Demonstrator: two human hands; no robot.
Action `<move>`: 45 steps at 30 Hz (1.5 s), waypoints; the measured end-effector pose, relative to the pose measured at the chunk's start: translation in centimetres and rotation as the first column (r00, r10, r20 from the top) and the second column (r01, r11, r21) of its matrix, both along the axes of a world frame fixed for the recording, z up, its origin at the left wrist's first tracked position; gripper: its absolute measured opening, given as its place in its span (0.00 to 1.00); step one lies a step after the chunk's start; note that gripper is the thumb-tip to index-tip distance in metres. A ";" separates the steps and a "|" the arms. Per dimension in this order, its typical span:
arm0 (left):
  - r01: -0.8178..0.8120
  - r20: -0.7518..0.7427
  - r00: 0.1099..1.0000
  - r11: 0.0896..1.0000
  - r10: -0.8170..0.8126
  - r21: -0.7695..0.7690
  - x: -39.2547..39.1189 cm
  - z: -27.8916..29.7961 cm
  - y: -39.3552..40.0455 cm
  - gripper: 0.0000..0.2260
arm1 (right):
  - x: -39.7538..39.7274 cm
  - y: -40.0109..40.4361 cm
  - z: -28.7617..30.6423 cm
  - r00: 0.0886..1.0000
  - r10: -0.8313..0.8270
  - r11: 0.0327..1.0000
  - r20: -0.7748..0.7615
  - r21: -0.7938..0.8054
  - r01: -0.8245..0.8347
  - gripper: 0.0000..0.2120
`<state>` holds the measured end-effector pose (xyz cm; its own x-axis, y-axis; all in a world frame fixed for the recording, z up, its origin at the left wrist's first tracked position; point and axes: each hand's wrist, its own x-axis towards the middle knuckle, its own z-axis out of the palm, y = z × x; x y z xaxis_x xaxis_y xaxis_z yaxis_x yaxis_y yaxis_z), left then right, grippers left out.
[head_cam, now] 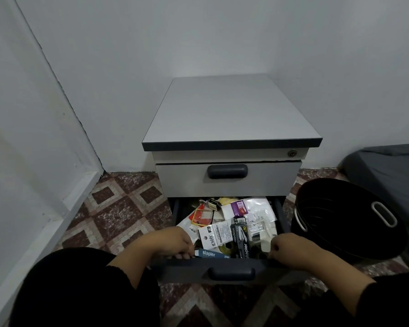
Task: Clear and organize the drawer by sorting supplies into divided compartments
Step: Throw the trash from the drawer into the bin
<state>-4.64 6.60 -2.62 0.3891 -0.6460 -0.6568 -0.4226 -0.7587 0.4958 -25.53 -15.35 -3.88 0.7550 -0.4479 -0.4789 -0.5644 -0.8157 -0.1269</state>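
Head view: the open drawer [224, 267] sits at 6 o'clock, crammed with packets (two stapler boxes [242, 241] among them). Left hand [172, 241] and right hand [287, 249] curl their fingers over its front edge; a black basket [347, 220] stands at 3 o'clock.

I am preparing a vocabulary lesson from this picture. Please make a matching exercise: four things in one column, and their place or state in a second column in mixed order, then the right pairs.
Things
1. upper drawer
2. lower drawer
3. black basket
4. blue stapler box

Place or state
A. on the floor, right of the cabinet
B. closed
C. pulled open, gripped at its front edge by both hands
D. inside, against the drawer front

Pairs: 1-B, 2-C, 3-A, 4-D
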 end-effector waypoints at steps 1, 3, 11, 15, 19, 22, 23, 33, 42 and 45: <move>0.003 -0.017 1.000 1.000 -0.003 0.026 -0.2 0.1 0.2 0.10 | 0.0 0.2 0.1 1.000 -0.013 1.000 -0.029 0.013 0.013 0.10; 0.022 -0.047 0.999 0.997 -0.019 0.069 -0.8 0.3 0.3 0.12 | -0.2 0.7 0.2 0.996 -0.029 0.999 -0.079 0.036 0.032 0.12; 0.122 -0.155 0.984 0.960 -0.084 0.251 -2.7 0.5 1.0 0.12 | -0.9 2.1 0.3 0.954 0.019 0.982 -0.298 0.183 0.037 0.13; 0.170 -0.189 0.975 0.932 -0.114 0.320 -3.7 0.6 0.9 0.12 | -1.1 3.3 0.8 0.929 0.078 0.974 -0.362 0.224 0.006 0.12; 0.210 -0.227 0.965 0.902 -0.130 0.376 -4.4 0.6 1.0 0.11 | -1.3 3.9 0.4 0.903 0.129 0.970 -0.410 0.243 -0.028 0.12; 0.210 -0.198 0.971 0.885 -0.138 0.416 -4.7 -0.3 0.6 0.08 | -1.5 4.1 0.2 0.896 0.138 0.968 -0.423 0.250 -0.031 0.07; 0.200 -0.186 0.974 0.881 -0.130 0.430 -4.9 -0.5 0.3 0.07 | -1.5 4.1 0.2 0.903 0.123 0.966 -0.412 0.260 -0.013 0.06; 0.416 0.279 0.845 0.888 -0.457 0.197 -7.2 -1.6 -1.6 0.25 | -0.5 3.3 -2.6 0.989 0.039 0.999 0.146 -0.028 -0.035 0.48; 0.501 0.148 0.818 0.815 -0.556 0.292 -6.8 -2.1 -2.3 0.12 | -0.2 4.2 -4.3 0.983 0.152 0.983 0.107 -0.118 -0.139 0.44; 0.461 0.101 0.857 0.840 -0.505 0.286 -5.5 -1.0 -2.1 0.12 | 0.3 4.0 -4.2 0.982 0.129 0.989 0.136 -0.084 -0.119 0.32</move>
